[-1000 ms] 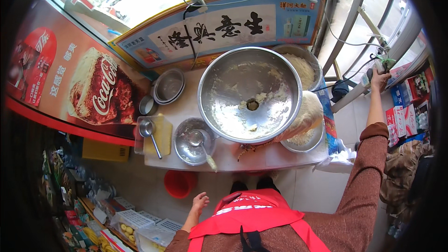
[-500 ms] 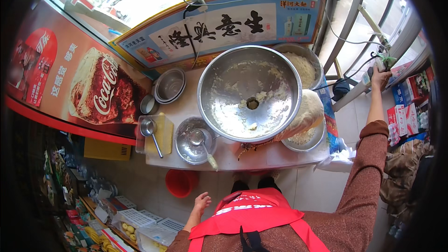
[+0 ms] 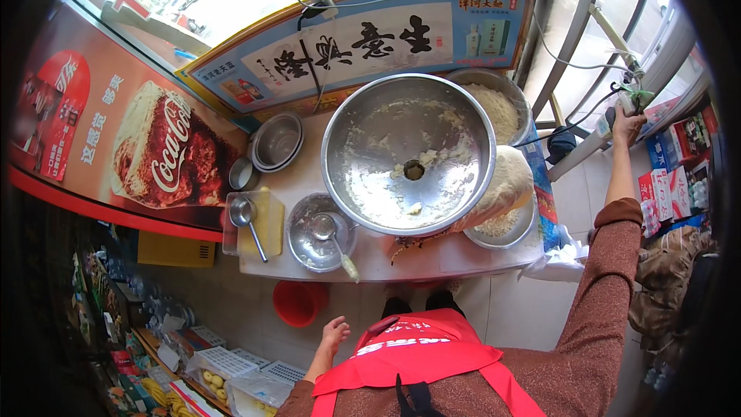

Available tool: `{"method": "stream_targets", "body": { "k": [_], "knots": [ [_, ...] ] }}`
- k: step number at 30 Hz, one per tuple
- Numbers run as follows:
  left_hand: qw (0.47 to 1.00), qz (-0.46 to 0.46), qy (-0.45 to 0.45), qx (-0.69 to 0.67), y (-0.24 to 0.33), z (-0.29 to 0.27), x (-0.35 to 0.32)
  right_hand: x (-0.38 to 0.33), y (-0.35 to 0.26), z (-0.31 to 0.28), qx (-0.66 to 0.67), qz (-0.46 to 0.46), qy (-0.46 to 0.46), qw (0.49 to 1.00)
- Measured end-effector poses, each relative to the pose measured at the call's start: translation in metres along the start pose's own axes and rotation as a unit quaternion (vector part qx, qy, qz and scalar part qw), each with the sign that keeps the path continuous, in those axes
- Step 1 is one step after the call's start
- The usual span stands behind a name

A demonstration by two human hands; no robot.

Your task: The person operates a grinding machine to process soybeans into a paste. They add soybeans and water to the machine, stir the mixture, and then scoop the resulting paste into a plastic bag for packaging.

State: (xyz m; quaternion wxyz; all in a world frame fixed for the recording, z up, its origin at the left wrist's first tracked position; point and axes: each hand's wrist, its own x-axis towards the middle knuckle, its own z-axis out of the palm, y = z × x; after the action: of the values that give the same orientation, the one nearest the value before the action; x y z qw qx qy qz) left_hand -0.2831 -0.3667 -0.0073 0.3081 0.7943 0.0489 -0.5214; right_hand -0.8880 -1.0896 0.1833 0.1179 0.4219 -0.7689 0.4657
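Note:
At the far right, my right hand (image 3: pixel 627 125) is closed around a small light-coloured electrical switch box (image 3: pixel 631 103), fixed to the metal door frame with green string. Cables run into it; the fingers partly hide it. My left hand (image 3: pixel 333 333) hangs by the red apron (image 3: pixel 421 355), loosely curled and holding nothing. On the table stands a machine with a wide steel hopper (image 3: pixel 355 185), its inner wall smeared with pale mash around a central hole. A pale, mash-smeared cloth-like cover (image 3: pixel 505 185) bulges at its right side, over a steel bowl (image 3: pixel 505 243) of pale crumbs.
Behind the hopper stands a big basin (image 3: pixel 498 104) of pale meal. A steel bowl with a ladle (image 3: pixel 340 251), another ladle (image 3: pixel 248 220) on a plastic tub, and stacked bowls (image 3: pixel 278 141) fill the table's left. A red bucket (image 3: pixel 297 305) sits on the floor below.
The whole view has shifted very slightly to the left. Both hands keep their places and their grips look the same.

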Motion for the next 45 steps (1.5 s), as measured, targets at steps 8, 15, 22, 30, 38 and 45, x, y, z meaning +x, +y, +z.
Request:
{"method": "stream_targets", "body": {
  "k": [8, 15, 22, 30, 38, 45],
  "knots": [
    [1.000, 0.010, -0.003, 0.003, 0.003, 0.000, 0.000, 0.000, 0.000, 0.002, -0.006, -0.006, 0.005, 1.000],
    [1.000, 0.007, -0.001, -0.010, -0.002, -0.002, 0.002, 0.002, 0.003, 0.004, -0.015, 0.008, -0.001, 1.000],
    [1.000, 0.007, -0.006, -0.015, -0.008, 0.000, 0.005, 0.015, 0.023, 0.026, -0.046, -0.013, 0.011, 0.999],
    [1.000, 0.015, -0.001, 0.010, -0.010, 0.002, 0.011, 0.015, 0.033, 0.033, -0.048, -0.038, 0.031, 0.998],
    [1.000, 0.015, -0.004, -0.006, -0.010, 0.004, 0.012, 0.009, 0.025, 0.027, -0.044, -0.029, 0.021, 0.998],
    [1.000, 0.018, -0.004, -0.003, -0.009, 0.004, 0.010, 0.008, 0.025, 0.028, -0.051, -0.036, 0.026, 0.998]
  ]
}}
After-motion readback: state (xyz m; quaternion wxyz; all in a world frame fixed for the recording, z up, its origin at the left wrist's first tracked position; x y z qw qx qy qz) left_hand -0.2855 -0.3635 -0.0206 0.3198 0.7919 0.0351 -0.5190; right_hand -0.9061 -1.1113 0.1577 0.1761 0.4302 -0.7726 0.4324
